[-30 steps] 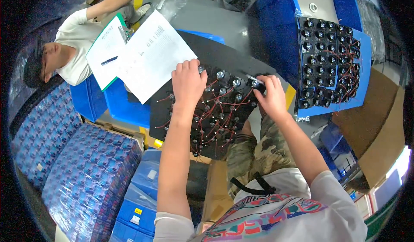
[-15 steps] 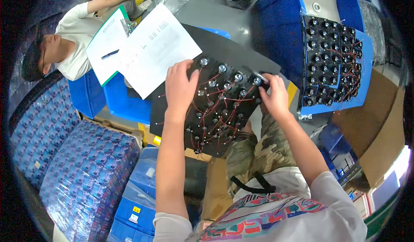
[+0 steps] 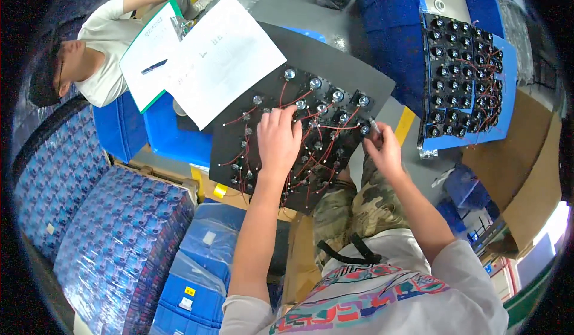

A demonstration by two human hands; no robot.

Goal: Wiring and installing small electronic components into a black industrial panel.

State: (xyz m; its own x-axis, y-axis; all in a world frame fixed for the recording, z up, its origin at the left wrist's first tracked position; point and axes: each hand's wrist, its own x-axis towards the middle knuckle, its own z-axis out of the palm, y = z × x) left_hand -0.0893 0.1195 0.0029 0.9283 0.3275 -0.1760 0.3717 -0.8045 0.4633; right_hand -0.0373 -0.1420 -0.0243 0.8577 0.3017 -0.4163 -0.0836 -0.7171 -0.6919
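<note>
While the black wired panel leans across my lap, both hands are on it.
My left hand lies flat and open on the red wires; my right hand, at 3 o'clock, pinches a small connector at the panel's edge.

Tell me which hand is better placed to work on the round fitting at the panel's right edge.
Right. The right hand already pinches a thin tool beside that fitting, while the left hand lies flat on the black wired panel farther left.
</note>
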